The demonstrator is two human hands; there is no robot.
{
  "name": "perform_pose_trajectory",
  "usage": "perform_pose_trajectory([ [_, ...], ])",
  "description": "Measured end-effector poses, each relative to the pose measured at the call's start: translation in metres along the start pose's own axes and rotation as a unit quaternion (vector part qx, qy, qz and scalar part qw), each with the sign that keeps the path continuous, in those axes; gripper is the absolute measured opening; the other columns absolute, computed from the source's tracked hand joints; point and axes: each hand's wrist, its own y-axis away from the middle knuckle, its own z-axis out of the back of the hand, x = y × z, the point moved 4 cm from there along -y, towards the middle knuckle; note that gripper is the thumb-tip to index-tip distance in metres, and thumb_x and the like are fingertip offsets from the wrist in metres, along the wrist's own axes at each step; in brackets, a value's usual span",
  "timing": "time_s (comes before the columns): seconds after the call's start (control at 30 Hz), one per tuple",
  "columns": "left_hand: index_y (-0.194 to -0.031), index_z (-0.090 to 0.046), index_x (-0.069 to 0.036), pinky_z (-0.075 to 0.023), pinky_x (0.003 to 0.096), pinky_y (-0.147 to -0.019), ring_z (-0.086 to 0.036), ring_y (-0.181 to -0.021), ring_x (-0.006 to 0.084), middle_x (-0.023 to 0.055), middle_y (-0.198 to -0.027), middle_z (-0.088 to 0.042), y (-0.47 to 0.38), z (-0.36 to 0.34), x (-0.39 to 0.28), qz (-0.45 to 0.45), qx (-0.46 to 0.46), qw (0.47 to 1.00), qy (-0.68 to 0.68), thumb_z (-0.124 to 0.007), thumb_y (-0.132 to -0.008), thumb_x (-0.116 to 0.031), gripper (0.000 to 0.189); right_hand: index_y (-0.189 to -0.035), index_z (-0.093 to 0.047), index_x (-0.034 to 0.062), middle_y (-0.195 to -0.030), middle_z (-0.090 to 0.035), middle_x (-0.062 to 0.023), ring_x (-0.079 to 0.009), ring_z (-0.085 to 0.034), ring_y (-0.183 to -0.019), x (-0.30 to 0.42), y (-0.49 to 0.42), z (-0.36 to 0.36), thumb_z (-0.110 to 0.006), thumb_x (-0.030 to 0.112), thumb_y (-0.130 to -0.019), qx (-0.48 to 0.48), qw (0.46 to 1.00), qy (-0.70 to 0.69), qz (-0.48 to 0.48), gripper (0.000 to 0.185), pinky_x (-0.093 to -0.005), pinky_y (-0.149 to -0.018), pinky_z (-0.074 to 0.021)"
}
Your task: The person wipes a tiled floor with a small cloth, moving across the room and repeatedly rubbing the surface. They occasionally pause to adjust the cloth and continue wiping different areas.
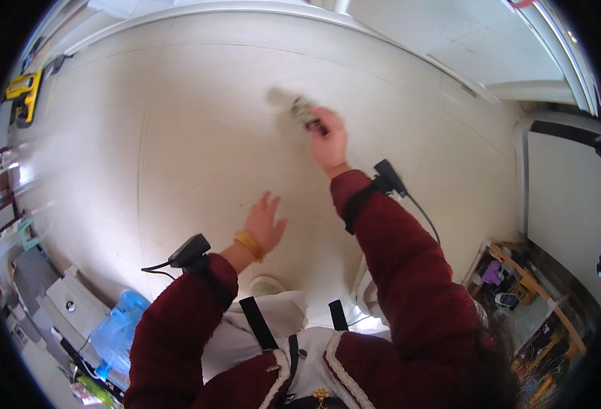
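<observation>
My right hand [329, 138] grips a small object [303, 111], pale greenish-grey at its far end and dark red near the fingers; motion blur hides what it is. It is over the pale tiled floor [203, 128], where a shadow lies beside it. My left hand [264, 225] holds nothing, its fingers spread over the floor closer to my body, with a yellow bangle on the wrist. Black devices with cables are strapped to both forearms, over dark red sleeves.
A blue plastic water jug [113, 332] lies at the lower left beside white furniture. At the upper left is a yellow and black tool [27, 97]. A white panel [566, 189] stands on the right. Below it, a wooden-framed shelf [535, 286] holds assorted items. My shoe [267, 285] is near my left hand.
</observation>
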Motion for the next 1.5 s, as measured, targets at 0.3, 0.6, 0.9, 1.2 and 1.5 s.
perform_pose_trajectory([
  [0.3, -0.147, -0.012, -0.001, -0.0100, 0.0474, -0.114, -0.008, -0.141, 0.0390, 0.0292, -0.150, -0.004, -0.076, 0.019, 0.029, 0.098, -0.074, 0.976, -0.182, -0.080, -0.065, -0.040, 0.113, -0.107, -0.064, -0.0011, -0.100, -0.065, -0.0159, -0.0276, -0.062, -0.093, -0.100, -0.054, 0.348, -0.055, -0.002, -0.076, -0.409, 0.891, 0.192, -0.036, 0.032, -0.0344, -0.085, -0.0480],
  [0.6, -0.145, -0.016, 0.002, -0.0118, 0.0437, -0.115, -0.010, -0.141, 0.0387, 0.0293, -0.150, -0.008, -0.083, 0.023, 0.029, 0.114, -0.043, 0.975, -0.188, -0.082, -0.062, -0.044, 0.115, -0.111, -0.056, -0.0082, -0.115, -0.056, -0.0264, -0.0426, -0.051, -0.108, -0.145, -0.052, 0.394, -0.050, 0.004, -0.074, -0.325, 0.814, 0.482, 0.012, 0.039, -0.0451, -0.096, -0.0399],
  [0.9, -0.144, -0.016, 0.003, -0.0144, 0.0438, -0.115, -0.011, -0.141, 0.0405, 0.0312, -0.149, -0.008, -0.086, 0.026, 0.024, 0.131, -0.026, 0.975, -0.179, -0.083, -0.062, -0.042, 0.116, -0.118, -0.054, -0.0062, -0.125, -0.051, -0.0273, -0.0433, -0.044, -0.119, -0.108, -0.162, 0.222, -0.051, 0.005, -0.077, -0.175, 0.851, 0.484, 0.100, 0.043, -0.0465, -0.105, -0.0318],
  [1.2, -0.144, -0.014, 0.004, -0.0140, 0.0435, -0.115, -0.011, -0.141, 0.0400, 0.0313, -0.149, -0.008, -0.089, 0.028, 0.020, 0.147, -0.008, 0.968, -0.202, -0.082, -0.061, -0.045, 0.119, -0.110, -0.061, 0.0007, -0.103, -0.063, -0.0211, -0.0381, -0.057, -0.100, -0.050, -0.123, -0.028, -0.048, -0.001, -0.083, 0.043, 0.957, 0.210, 0.193, 0.030, -0.0440, -0.091, -0.0432],
  [1.5, -0.145, -0.015, 0.003, -0.0134, 0.0438, -0.115, -0.010, -0.141, 0.0404, 0.0310, -0.149, -0.008, -0.087, 0.027, 0.024, 0.142, -0.010, 0.971, -0.192, -0.083, -0.059, -0.046, 0.120, -0.111, -0.063, 0.0024, -0.109, -0.063, -0.0138, -0.0247, -0.059, -0.102, -0.027, -0.101, -0.023, -0.051, -0.005, -0.083, 0.032, 0.998, -0.051, -0.005, 0.031, -0.0353, -0.090, -0.0458],
])
